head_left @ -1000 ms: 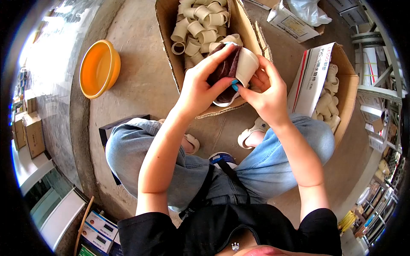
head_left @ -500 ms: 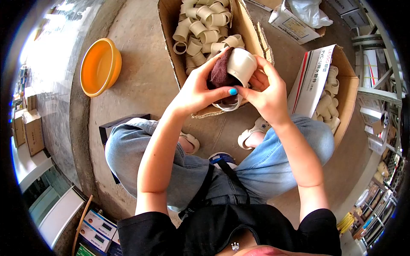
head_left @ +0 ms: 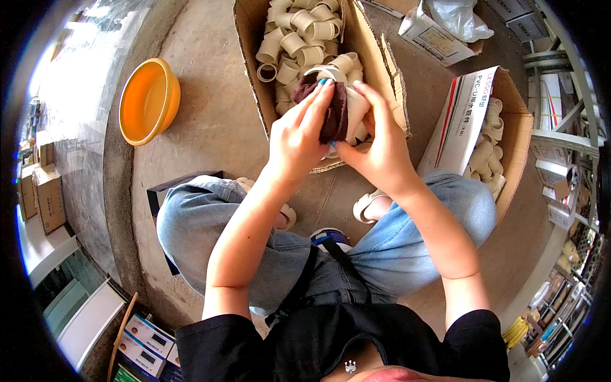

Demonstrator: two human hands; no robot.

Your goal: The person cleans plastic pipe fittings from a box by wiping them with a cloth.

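Between my hands is a white PVC pipe fitting (head_left: 356, 113), held above the near end of an open cardboard box (head_left: 396, 95). My left hand (head_left: 299, 137) presses a dark maroon cloth (head_left: 333, 114) against the fitting's left side, its fingers on top. On the other side, my right hand (head_left: 380, 143) grips the fitting between thumb and fingers. Part of the fitting is hidden by the cloth and fingers. Many similar cream pipe fittings (head_left: 310, 56) lie piled in the box beneath.
A second carton (head_left: 453, 130) with more fittings stands to the right. An orange basin (head_left: 150, 102) is on the floor at left. Farther back right sits a box (head_left: 433, 37) with a plastic bag (head_left: 459, 19). Metal shelving (head_left: 566, 137) runs along the right edge.
The fitting has been turned in my hands, so its rim now faces away at the top. My left fingers and the cloth have come over onto its upper side.
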